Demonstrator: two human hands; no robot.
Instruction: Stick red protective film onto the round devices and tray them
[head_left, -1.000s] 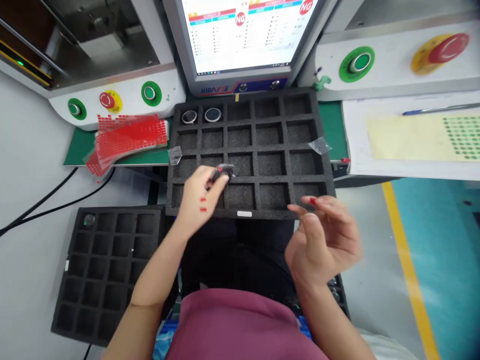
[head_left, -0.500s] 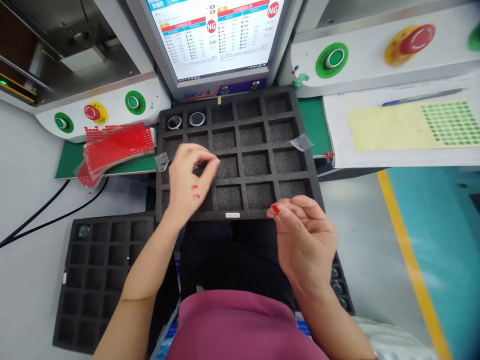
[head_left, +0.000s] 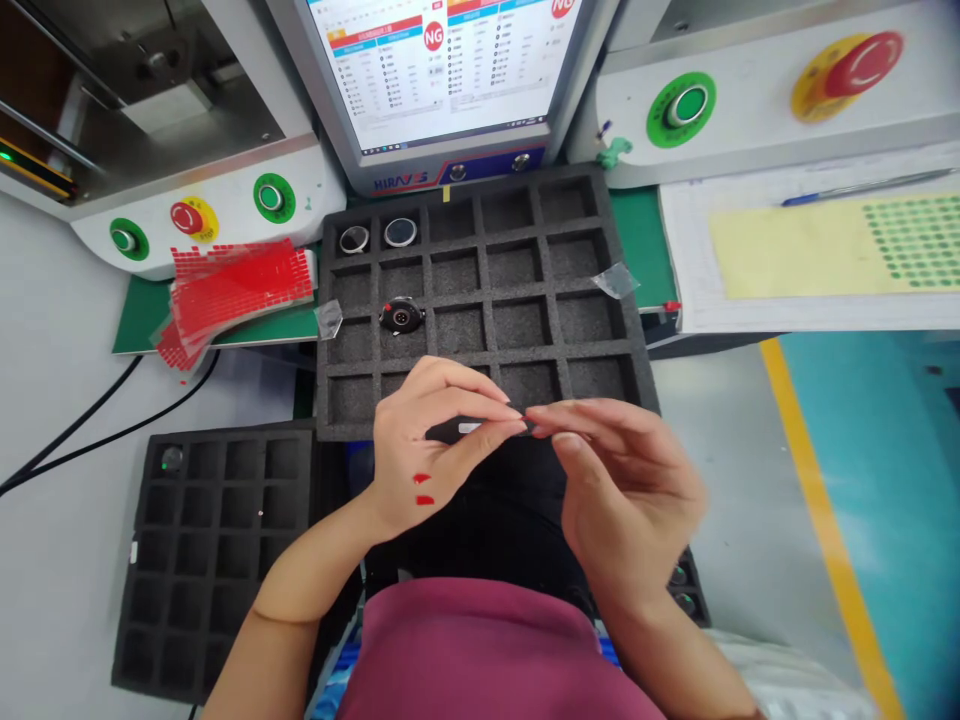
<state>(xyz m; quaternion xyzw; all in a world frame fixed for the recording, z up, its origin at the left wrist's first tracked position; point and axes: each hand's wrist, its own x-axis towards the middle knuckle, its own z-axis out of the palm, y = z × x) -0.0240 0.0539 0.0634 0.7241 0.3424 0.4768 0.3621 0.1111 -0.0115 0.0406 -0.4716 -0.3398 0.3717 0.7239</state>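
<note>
A black foam tray point(head_left: 645, 350) with square pockets lies in front of me below a monitor. Two round silver-rimmed parts point(head_left: 355, 239) sit in its top-left pockets. A dark round part point(head_left: 402, 317) with a red dot lies in a pocket of the third row. My left hand point(head_left: 431, 440) and my right hand point(head_left: 622, 480) meet fingertip to fingertip at the tray's near edge, both pinched together. What they pinch is too small to make out. Two red stickers point(head_left: 421, 488) cling to the back of my left hand.
A second black foam tray point(head_left: 217, 540) sits lower left with one small part in its top-left pocket. Red sticker sheets point(head_left: 232, 290) lie left of the main tray. A yellow sheet with green dots point(head_left: 840, 245) and a pen lie right. Machine button panels flank the monitor point(head_left: 450, 70).
My left hand set the dark round part into a third-row pocket and drew back toward me. My right hand moved left to meet it at the tray's near edge.
</note>
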